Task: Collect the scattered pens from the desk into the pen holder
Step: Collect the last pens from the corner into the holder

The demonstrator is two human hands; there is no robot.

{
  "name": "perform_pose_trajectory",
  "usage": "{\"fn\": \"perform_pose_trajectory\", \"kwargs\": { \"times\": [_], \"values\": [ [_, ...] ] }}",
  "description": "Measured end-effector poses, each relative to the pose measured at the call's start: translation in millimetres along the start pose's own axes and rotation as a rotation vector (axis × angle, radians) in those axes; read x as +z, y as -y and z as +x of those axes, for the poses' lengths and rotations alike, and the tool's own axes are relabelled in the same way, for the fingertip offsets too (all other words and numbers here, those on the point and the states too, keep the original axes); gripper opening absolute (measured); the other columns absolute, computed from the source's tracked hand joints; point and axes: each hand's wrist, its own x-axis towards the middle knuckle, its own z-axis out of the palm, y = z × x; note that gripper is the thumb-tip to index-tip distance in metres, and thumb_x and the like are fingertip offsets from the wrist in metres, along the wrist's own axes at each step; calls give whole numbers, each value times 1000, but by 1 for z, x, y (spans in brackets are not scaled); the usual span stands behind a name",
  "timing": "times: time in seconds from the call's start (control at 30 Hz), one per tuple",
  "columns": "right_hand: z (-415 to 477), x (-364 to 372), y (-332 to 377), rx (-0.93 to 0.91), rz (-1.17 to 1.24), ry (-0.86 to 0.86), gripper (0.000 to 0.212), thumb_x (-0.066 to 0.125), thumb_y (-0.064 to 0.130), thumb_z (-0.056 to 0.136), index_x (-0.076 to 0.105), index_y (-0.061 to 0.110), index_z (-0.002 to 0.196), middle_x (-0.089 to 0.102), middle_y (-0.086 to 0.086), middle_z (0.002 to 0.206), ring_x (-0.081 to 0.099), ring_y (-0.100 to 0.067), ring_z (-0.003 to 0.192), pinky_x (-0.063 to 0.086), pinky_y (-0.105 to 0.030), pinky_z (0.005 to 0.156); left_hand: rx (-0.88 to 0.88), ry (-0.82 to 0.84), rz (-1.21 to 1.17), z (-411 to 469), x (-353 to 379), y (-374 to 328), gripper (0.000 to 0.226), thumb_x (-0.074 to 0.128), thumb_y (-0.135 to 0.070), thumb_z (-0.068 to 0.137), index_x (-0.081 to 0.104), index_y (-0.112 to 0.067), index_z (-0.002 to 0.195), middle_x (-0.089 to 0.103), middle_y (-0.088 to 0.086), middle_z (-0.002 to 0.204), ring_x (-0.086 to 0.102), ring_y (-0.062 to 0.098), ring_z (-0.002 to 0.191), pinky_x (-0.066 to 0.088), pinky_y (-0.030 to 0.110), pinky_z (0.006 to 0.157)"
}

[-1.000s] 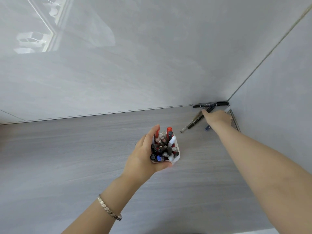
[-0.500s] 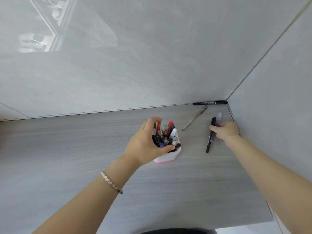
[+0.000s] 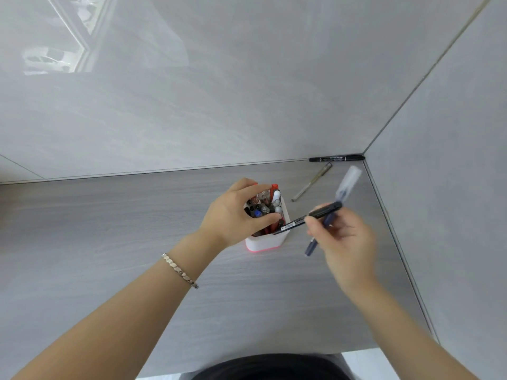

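A white pen holder (image 3: pixel 270 239) with a pink base stands mid-desk, crammed with several pens. My left hand (image 3: pixel 233 215) grips its top, fingers curled over the rim and the pen tips. My right hand (image 3: pixel 343 237), just right of the holder, holds two pens above the desk: a black marker (image 3: pixel 321 212) whose lower end touches the holder's right rim, and a blue pen with a clear cap (image 3: pixel 344 190) crossing behind it. A slim gold pen (image 3: pixel 311 186) lies on the desk beyond them. A black marker (image 3: pixel 336 158) lies along the back wall in the corner.
The grey wood-grain desk (image 3: pixel 109 229) meets a glossy wall at the back and a grey wall (image 3: pixel 452 187) on the right. Its near edge runs along the bottom, with my dark clothing (image 3: pixel 274 367) below it.
My right hand lifted the black marker and the blue pen off the desk near the right wall and brought them left and up to the holder. My left hand stayed on the holder.
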Motion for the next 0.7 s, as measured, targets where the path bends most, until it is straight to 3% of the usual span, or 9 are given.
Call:
{"fn": "perform_pose_trajectory", "kwargs": {
  "times": [0.07,0.13,0.23,0.3,0.33,0.4,0.47,0.57,0.7],
  "values": [
    [1,12,-18,-44,-157,38,22,74,16,71,61,33,65,62,16,59,56,-5,51,49,-20,53,-3,16,6,-1,-1,-1,53,70,-46,69,55,-32,118,51,-10,116,52,7,97,47,30,85],
    [1,23,-32,-104,-308,102,27,74,14,72,56,32,66,54,16,58,53,-1,54,41,-10,52,-6,30,6,-3,-2,-1,57,60,-53,67,54,-31,119,50,-8,119,52,8,99,46,29,86],
    [1,32,-42,-89,-402,107,16,77,7,71,61,10,68,46,14,68,51,-2,59,39,-8,55,-22,57,8,-6,-2,-1,60,57,-55,68,52,-29,122,46,-7,123,52,11,104,46,30,89],
    [1,28,-37,-31,-396,98,14,76,9,71,63,6,72,47,10,72,50,-12,57,44,-18,53,-28,66,15,-6,-3,-1,54,63,-46,75,49,-29,124,44,-6,127,51,14,109,46,32,92],
    [1,23,-32,-15,-368,92,11,74,10,73,64,12,76,49,8,71,50,-16,57,47,-23,52,-25,70,20,-6,-3,0,52,64,-42,77,48,-29,125,43,-5,129,51,14,110,46,33,92],
    [0,11,-17,4,-249,49,21,64,8,82,61,28,82,53,0,70,53,-12,57,48,-17,47,-19,81,0,-7,-2,0,58,62,-46,75,42,-33,128,40,-5,132,49,13,113,44,31,93],
    [0,-3,-4,14,-121,-12,22,49,10,92,58,30,89,56,-5,68,58,-6,54,47,-10,45,-8,65,-44,-11,-1,-5,72,55,-60,64,37,-37,130,33,-5,138,43,9,118,39,28,95],
    [3,-19,4,15,-60,-60,21,37,12,97,56,16,104,61,4,60,61,0,53,48,-9,47,77,-31,87,-13,8,-13,76,54,-67,59,40,-37,128,33,-2,142,39,18,124,33,37,101],
    [2,-26,1,-6,-40,-91,33,46,2,93,46,18,122,69,17,62,65,-1,60,53,-10,55,7,-63,169,-3,14,-23,54,64,-47,75,47,-33,124,43,-4,136,35,22,126,36,38,100]
  ]
}}
